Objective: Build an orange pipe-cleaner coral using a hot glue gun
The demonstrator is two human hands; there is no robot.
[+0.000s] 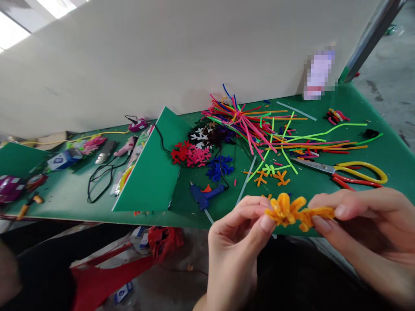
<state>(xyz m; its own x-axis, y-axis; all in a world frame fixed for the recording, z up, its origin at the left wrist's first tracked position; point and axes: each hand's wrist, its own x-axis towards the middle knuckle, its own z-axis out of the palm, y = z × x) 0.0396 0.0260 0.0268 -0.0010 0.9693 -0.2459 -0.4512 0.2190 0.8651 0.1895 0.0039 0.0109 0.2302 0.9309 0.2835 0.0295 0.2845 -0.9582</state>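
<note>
On my green workbench [366, 103] I see a tangled heap of multicoloured pipe cleaners [243, 125], red and pink branching cutouts [189, 155], a blue hot glue gun [205, 194], and steel scissors with yellow and red handles [337, 170].

A pipe-cleaner flower [285, 211] sits pinched between the left hand [235, 255] and the right hand [366, 220]. Beyond them on the table [372, 103] lie a glue gun [205, 194] to the left and scissors [343, 172] to the right. Behind those, a heap of pipe cleaners [243, 123] lies by the wall [129, 65], with felt shapes [191, 154] at its left.
</note>
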